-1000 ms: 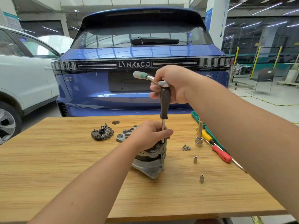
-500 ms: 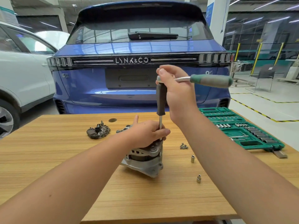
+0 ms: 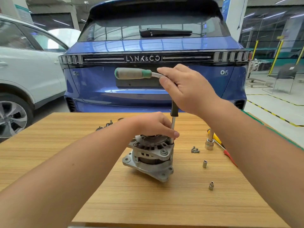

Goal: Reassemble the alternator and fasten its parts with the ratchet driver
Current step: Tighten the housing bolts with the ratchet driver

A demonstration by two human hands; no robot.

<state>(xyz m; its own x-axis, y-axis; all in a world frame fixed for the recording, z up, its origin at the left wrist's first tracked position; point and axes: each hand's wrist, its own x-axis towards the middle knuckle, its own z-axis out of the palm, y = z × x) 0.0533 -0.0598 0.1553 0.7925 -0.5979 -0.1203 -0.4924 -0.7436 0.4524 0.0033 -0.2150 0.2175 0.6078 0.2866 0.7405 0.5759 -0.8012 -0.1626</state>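
- Upright on the wooden bench [image 3: 49,162], about mid-width and nearer the far edge, stands the alternator [image 3: 150,157].
- Its top is covered by the left hand [image 3: 153,125], fingers curled over the housing and touching the vertical extension shaft [image 3: 173,127].
- Above, the right hand [image 3: 187,89] wraps the head of the ratchet driver [image 3: 133,73], whose green handle points left.
- Toward the right edge lie loose screws [image 3: 195,149], two small sockets [image 3: 204,164], a larger socket [image 3: 209,144] and a screwdriver [image 3: 227,153].
- Beyond the far edge sits a blue car [image 3: 148,46].
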